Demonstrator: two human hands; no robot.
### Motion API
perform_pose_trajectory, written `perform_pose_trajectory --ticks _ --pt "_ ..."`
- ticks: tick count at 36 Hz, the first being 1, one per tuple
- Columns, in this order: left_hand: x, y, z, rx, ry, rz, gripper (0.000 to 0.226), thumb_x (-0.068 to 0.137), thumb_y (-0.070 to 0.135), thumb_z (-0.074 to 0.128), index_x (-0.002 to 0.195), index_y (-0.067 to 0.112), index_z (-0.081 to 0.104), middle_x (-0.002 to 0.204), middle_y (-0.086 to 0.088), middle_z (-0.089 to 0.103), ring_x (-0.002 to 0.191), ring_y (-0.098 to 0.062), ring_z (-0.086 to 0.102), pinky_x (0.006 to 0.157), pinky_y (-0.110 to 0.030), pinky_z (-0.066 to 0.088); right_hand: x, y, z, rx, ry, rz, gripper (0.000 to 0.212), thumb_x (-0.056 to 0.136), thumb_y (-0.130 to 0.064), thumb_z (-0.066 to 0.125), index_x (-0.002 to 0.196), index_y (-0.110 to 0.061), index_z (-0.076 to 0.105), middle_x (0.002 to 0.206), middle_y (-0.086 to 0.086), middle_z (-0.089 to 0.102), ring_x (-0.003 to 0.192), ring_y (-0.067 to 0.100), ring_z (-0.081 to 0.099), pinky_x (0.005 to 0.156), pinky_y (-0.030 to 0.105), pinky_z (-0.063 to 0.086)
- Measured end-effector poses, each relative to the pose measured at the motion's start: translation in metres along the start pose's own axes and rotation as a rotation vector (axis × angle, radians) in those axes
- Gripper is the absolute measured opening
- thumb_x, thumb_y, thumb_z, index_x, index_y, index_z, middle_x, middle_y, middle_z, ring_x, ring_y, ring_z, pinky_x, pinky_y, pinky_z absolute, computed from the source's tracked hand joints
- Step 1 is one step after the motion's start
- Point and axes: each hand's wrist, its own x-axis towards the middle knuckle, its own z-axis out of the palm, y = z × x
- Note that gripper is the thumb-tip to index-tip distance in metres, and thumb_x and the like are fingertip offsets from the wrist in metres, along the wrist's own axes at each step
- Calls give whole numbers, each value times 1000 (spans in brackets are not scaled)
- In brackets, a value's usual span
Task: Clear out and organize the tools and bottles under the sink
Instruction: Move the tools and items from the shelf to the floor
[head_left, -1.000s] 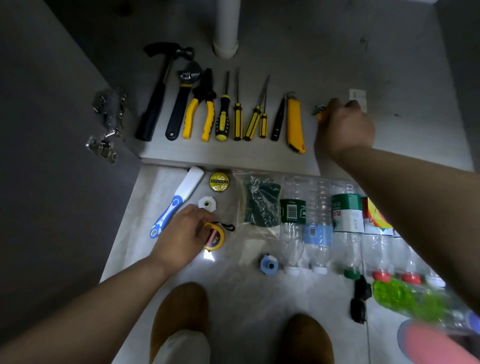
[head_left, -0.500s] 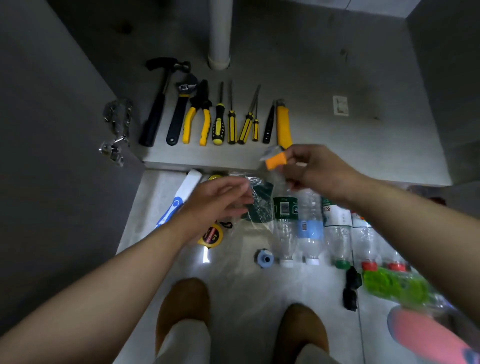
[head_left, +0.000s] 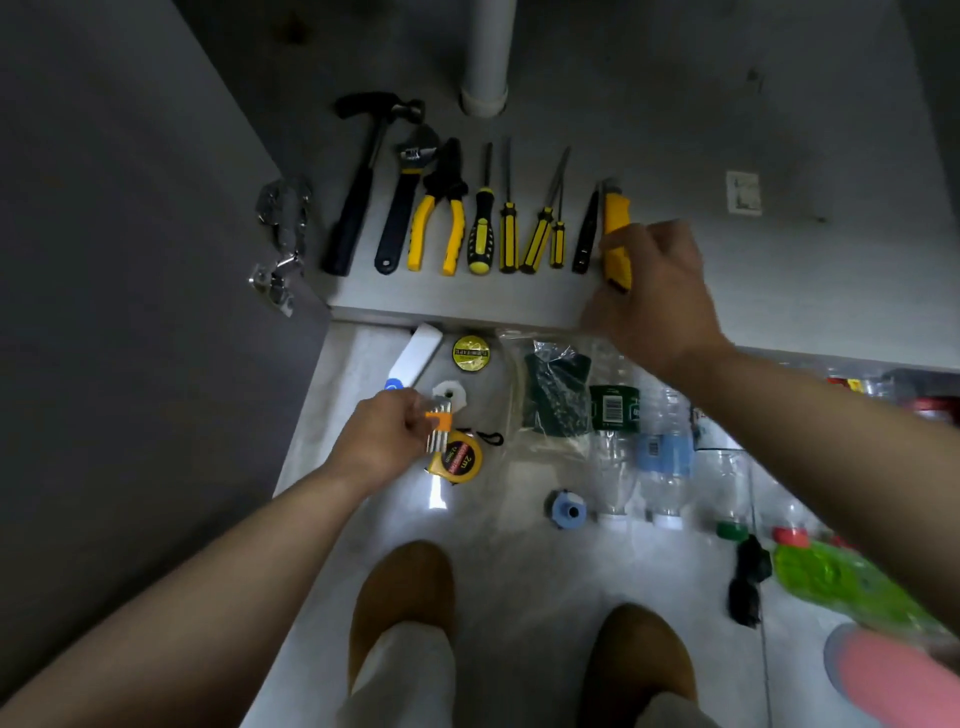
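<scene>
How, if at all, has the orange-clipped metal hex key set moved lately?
Yes. From right of the yellow utility knife, the hex key set went left; the left hand holds it by the yellow tape measure.

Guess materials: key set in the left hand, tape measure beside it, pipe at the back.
Key set: silvery keys, likely bare steel; matte orange holder, probably plastic. Tape measure: glossy yellow case with printed label, looks plastic. Pipe: smooth matte white, probably plastic, unconfirmed.
</scene>
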Motion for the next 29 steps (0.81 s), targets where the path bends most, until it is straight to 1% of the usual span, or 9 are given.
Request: perform_pose_trajectory --ticks 3,5,10,17,21,23,25,27,29 --pt "-3 -3 0 145 -41 -9 20 93 27 64 110 31 74 102 -1 73 100 -24 67 82 -34 55 13 6 3 -53 -76 48 50 93 -22 60 141 -23 48 138 17 37 129 37 38 94 36 40" --pt "-2 -4 0 206 -37 -20 23 92 31 64 113 35 74 107 -2 73 101 -26 67 86 -38 56 18 7 6 -90 -129 49 52 95 -26 57 146 -24 44 139 18 37 128 40 39 99 43 43" --pt "1 -5 1 281 -33 -67 21 91 32 64 109 29 76 100 -5 72 94 -26 68 81 -37 58 27 9 12 -166 -145 42 48 98 -24 54 144 -20 45 131 22 43 123 42 41 98 46 44" --pt "-2 -9 8 302 61 -22 17 88 20 59 103 25 66 92 -8 68 83 -32 66 73 -38 56 30 13 13 -149 -132 104 26 98 -25 54 123 -16 50 120 22 44 100 42 53 88 49 53" --pt "-3 -4 5 334 122 -5 9 88 19 57 96 20 61 86 -8 66 77 -33 64 66 -36 54 13 17 7 -46 -117 86 24 97 -15 55 120 -15 52 115 20 44 88 38 53 83 41 51" --pt "-4 8 1 169 117 12 7 92 26 60 93 20 64 84 -3 69 77 -26 66 67 -35 55 0 16 0 28 -109 31 21 96 -14 56 117 -16 52 109 14 43 79 31 50 75 33 46" --pt "-7 29 -2 -255 7 10 6 92 26 68 94 21 71 84 1 74 75 -16 71 67 -33 60 -14 13 -7 74 -138 -28 20 95 -13 59 111 -18 48 105 9 44 72 22 48 64 30 38" --pt "-13 54 -6 -668 -180 -22 13 94 25 71 103 16 73 88 -3 77 78 -18 75 68 -33 62 -28 6 -12 103 -194 -73 23 92 -10 64 102 -16 44 100 9 48 74 22 50 59 34 40" --pt "-16 73 -8 -895 -316 -7 26 96 29 67 115 12 71 101 -8 78 92 -26 76 78 -36 64 -42 -5 -13 158 -254 -95 25 90 -10 68 96 -12 43 96 9 51 80 28 54 64 43 48"
